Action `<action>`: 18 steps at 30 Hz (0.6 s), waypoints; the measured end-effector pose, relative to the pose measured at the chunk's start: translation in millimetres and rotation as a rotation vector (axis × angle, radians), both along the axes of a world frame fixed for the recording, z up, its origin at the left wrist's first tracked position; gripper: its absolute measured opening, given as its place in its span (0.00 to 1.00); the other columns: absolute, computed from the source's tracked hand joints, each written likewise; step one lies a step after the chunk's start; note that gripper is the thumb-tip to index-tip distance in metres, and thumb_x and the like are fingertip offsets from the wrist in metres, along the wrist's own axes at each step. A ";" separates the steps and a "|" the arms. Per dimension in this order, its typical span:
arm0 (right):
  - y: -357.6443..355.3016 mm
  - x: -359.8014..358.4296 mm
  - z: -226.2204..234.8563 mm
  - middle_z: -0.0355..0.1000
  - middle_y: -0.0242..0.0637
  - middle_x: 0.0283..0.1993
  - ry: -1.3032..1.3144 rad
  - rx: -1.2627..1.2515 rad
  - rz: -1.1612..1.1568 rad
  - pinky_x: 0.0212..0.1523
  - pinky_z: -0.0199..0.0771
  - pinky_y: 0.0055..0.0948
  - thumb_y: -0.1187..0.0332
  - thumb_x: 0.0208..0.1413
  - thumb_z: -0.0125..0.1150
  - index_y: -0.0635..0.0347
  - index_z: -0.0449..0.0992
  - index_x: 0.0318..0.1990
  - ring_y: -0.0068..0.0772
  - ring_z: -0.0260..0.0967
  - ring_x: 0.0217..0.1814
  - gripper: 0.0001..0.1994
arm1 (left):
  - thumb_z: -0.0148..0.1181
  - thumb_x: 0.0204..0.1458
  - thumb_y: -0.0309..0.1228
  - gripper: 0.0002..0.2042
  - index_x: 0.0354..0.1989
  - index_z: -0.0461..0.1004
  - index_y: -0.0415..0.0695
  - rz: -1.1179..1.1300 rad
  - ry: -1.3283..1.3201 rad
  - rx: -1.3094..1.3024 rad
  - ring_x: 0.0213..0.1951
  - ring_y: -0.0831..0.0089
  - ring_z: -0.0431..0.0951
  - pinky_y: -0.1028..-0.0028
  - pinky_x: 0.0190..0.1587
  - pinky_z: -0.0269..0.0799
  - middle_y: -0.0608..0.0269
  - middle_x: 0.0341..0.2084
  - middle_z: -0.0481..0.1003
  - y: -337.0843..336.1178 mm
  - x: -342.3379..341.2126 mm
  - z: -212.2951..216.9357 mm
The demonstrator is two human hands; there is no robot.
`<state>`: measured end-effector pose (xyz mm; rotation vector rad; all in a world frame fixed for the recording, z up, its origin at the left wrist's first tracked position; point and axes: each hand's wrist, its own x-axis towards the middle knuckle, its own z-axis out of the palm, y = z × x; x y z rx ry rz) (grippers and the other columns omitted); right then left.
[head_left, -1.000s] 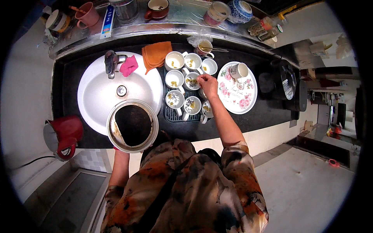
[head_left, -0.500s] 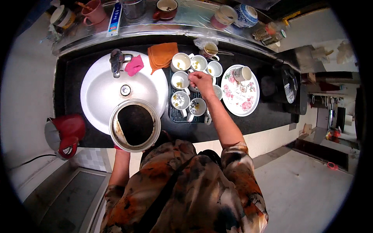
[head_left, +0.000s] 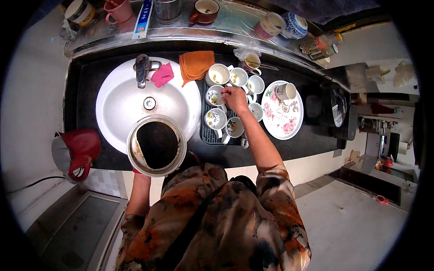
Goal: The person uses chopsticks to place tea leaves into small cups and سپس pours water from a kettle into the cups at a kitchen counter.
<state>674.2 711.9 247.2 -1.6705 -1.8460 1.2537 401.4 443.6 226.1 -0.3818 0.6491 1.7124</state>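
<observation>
A round metal pot (head_left: 156, 145) with a dark, stained inside hangs over the near rim of the white sink (head_left: 117, 101). My left forearm (head_left: 138, 194) runs up to the pot's near edge, and my left hand is hidden beneath it, holding it. Right of the sink, several white cups with dregs stand on a dark ribbed mat (head_left: 209, 135). My right hand (head_left: 233, 96) is curled down over a white cup in the middle of the mat. It touches the neighbouring cup (head_left: 214, 95).
A flowered plate (head_left: 282, 118) with one cup (head_left: 285, 91) lies right of the mat. An orange cloth (head_left: 195, 64) and a pink cloth (head_left: 161, 75) lie by the tap (head_left: 142, 67). A red kettle (head_left: 77, 151) stands at the left. Mugs and jars line the back shelf.
My right hand has moved left from the mat's right side to the middle cup and closed over it. The pot has stayed over the sink's near rim.
</observation>
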 end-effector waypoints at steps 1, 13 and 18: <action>0.5 -1.1 -0.3 0.71 0.35 0.22 -0.007 0.007 0.012 0.24 0.71 0.19 0.78 0.45 0.53 0.67 0.73 0.30 0.21 0.69 0.21 0.05 | 0.36 0.50 0.54 0.29 0.52 0.62 0.43 0.004 0.000 0.001 0.49 0.60 0.65 0.65 0.54 0.57 0.56 0.49 0.65 -0.4 -1.2 0.1; 2.6 -8.9 14.4 0.70 0.34 0.21 -0.090 0.071 0.037 0.22 0.68 0.21 0.78 0.45 0.52 0.67 0.72 0.30 0.20 0.66 0.19 0.05 | 0.36 0.50 0.53 0.29 0.51 0.63 0.43 0.021 -0.007 -0.025 0.48 0.61 0.66 0.65 0.53 0.59 0.56 0.48 0.66 0.7 -17.1 -6.6; 26.5 -23.5 31.4 0.70 0.38 0.22 -0.002 0.278 -0.084 0.26 0.67 0.25 0.74 0.45 0.53 0.64 0.73 0.29 0.27 0.67 0.23 0.05 | 0.36 0.50 0.53 0.29 0.51 0.64 0.43 -0.008 0.003 -0.006 0.48 0.61 0.67 0.65 0.53 0.59 0.56 0.48 0.66 6.3 -17.9 -0.3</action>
